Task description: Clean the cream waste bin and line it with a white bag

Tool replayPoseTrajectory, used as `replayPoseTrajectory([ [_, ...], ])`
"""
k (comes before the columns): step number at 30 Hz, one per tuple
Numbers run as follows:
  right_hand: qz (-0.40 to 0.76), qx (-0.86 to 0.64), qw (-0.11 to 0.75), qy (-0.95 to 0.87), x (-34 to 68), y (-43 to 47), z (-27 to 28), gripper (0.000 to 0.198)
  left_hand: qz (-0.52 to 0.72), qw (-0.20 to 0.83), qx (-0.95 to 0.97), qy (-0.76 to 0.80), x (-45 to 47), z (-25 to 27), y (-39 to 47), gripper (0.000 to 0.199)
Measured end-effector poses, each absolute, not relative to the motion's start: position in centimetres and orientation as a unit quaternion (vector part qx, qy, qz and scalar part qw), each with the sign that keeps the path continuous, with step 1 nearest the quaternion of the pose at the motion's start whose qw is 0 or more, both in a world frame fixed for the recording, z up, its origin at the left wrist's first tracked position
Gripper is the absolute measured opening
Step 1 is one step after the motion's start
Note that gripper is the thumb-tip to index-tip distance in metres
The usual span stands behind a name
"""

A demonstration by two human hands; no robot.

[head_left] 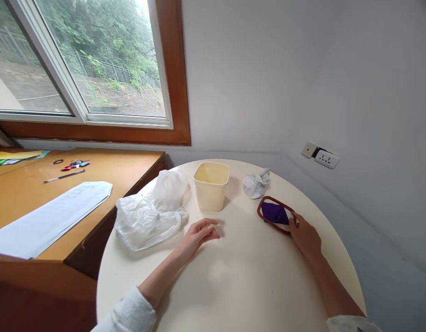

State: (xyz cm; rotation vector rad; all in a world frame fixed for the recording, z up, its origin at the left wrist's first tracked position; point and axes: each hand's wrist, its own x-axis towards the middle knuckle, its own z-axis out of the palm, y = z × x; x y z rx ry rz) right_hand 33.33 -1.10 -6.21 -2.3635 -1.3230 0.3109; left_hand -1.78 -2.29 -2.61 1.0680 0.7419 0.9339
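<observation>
My right hand [304, 234] has its fingers closed on the right end of a small brown-rimmed tray [278, 201]. Inside the rim lies a folded dark purple cloth [274, 213]. My left hand [200, 233] rests over the middle of the round table, empty, its fingers loosely apart. Just beyond it stands a pale yellow open bin [211, 193], upright. To the left of that hand is a crumpled white plastic bag [150, 221]. Behind the tray sits a small knotted white bag [256, 184]; its contents are hidden.
The cream round table [247, 286] meets the wall at the back. At the left, a wooden desk [129, 161] holds white papers [60, 216], a pen [64, 176], keys [76, 164] and coloured sheets [19, 156]. A power socket [327, 158] is on the right wall.
</observation>
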Motion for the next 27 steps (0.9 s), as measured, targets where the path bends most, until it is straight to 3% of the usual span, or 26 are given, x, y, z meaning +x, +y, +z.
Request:
replayPoseTrajectory([
  [7, 0.075, -0.837, 0.283, -0.463, 32.4, -2.0, -5.7, 0.039, 0.472, 0.475, 0.621, 0.407, -2.8, -1.8, -2.4, 0.026],
  [16, 0.034, -0.812, 0.352, -0.463, 30.7, -2.6, -5.6, 0.019, 0.533, 0.214, 0.608, 0.548, -6.6, -1.3, -0.5, 0.019],
  [19, 0.014, -0.782, 0.381, -0.492, 29.7, -2.8, -5.7, 0.017, 0.462, 0.149, 0.647, 0.588, -9.4, -0.3, 0.2, 0.023],
  [24, -0.005, -0.696, 0.411, -0.589, 26.9, -3.2, -6.3, 0.019, 0.224, 0.081, 0.761, 0.603, -15.8, 2.1, 1.8, 0.059],
  [25, -0.007, -0.672, 0.407, -0.619, 26.1, -3.3, -6.4, 0.019, 0.154, 0.065, 0.778, 0.605, -17.0, 2.4, 2.1, 0.062],
  [27, -0.006, -0.619, 0.381, -0.687, 24.2, -3.5, -6.4, 0.019, 0.081, 0.044, 0.788, 0.608, -18.7, 2.8, 2.6, 0.047],
])
